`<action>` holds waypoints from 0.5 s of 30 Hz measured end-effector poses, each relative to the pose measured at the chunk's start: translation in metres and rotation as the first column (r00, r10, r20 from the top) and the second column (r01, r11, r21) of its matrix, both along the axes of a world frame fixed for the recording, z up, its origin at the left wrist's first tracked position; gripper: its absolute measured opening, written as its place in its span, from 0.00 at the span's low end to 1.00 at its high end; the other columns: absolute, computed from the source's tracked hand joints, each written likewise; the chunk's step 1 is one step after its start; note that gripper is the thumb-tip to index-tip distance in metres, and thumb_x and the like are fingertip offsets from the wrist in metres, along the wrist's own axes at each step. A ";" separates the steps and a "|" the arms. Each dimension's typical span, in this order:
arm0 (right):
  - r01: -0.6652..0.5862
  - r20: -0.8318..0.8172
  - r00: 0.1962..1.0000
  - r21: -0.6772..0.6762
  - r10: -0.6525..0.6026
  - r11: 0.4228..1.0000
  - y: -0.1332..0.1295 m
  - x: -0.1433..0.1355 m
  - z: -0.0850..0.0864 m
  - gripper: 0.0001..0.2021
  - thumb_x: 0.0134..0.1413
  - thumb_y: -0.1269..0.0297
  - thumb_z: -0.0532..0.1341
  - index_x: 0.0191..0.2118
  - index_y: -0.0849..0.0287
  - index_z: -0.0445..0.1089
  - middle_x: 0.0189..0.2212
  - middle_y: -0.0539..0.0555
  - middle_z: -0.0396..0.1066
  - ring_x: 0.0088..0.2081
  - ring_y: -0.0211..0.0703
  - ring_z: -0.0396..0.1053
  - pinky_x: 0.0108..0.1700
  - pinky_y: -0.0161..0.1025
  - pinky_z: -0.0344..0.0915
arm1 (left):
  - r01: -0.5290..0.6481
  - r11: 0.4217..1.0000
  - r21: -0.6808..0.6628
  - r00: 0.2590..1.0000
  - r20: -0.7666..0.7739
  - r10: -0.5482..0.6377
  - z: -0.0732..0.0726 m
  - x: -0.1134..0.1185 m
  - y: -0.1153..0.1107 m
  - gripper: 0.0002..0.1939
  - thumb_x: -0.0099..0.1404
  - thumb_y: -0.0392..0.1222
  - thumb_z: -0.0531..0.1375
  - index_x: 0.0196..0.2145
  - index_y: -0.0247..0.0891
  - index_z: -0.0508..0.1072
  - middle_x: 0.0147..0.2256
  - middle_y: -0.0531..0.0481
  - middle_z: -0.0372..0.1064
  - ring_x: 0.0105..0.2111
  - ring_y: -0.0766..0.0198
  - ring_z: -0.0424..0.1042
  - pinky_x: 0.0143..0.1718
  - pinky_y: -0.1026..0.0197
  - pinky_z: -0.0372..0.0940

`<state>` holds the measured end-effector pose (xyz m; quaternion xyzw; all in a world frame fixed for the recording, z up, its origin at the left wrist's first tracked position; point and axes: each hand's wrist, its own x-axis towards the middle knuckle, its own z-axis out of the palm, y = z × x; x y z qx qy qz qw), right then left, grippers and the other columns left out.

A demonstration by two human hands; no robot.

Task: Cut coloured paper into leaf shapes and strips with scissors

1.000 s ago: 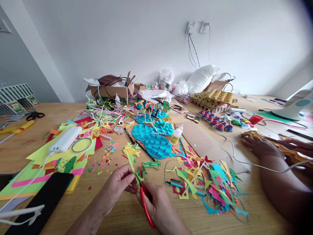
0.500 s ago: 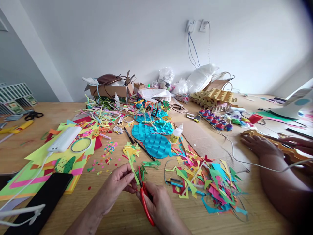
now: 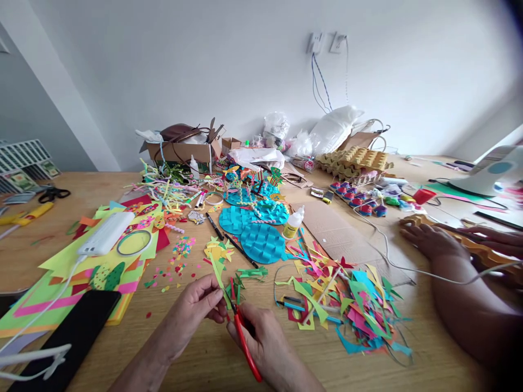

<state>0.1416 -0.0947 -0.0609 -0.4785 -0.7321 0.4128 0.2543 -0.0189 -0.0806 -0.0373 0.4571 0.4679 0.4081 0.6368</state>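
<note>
Green paper strip (image 3: 217, 267): one, above the counter (image 3: 200, 365), pinched in my left grip (image 3: 201, 300); long axis runs away, slightly left. Red scissors (image 3: 246, 348): one, clasped in my right grip (image 3: 267, 335), tips away, handle end slightly further right than before. Bare wood: between left grip and black phone (image 3: 77, 332). Right side: paper scraps (image 3: 363, 316).

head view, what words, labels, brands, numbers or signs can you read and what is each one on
No text can be read.
White bottle with a yellow label: print too small.
Clear packet with a round pink label: too small and blurred.
</note>
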 end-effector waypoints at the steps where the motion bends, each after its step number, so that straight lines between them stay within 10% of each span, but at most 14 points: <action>1: -0.003 -0.004 1.000 0.002 0.003 1.000 0.000 0.000 0.000 0.10 0.53 0.63 0.53 0.25 0.61 0.64 0.19 0.45 0.58 0.21 0.32 0.53 0.23 0.29 0.47 | 0.007 1.000 -0.005 1.000 -0.001 -0.007 0.000 0.000 0.000 0.08 0.57 0.43 0.58 0.25 0.36 0.70 0.22 0.53 0.67 0.24 0.67 0.66 0.26 0.65 0.63; 15: 0.024 0.025 0.999 0.105 -0.027 0.994 0.000 -0.001 -0.002 0.11 0.54 0.65 0.52 0.23 0.62 0.63 0.18 0.46 0.58 0.20 0.31 0.51 0.23 0.29 0.47 | 0.056 0.997 -0.059 0.995 0.089 -0.050 0.000 0.003 -0.005 0.07 0.59 0.40 0.57 0.27 0.35 0.70 0.23 0.53 0.69 0.24 0.68 0.67 0.26 0.66 0.62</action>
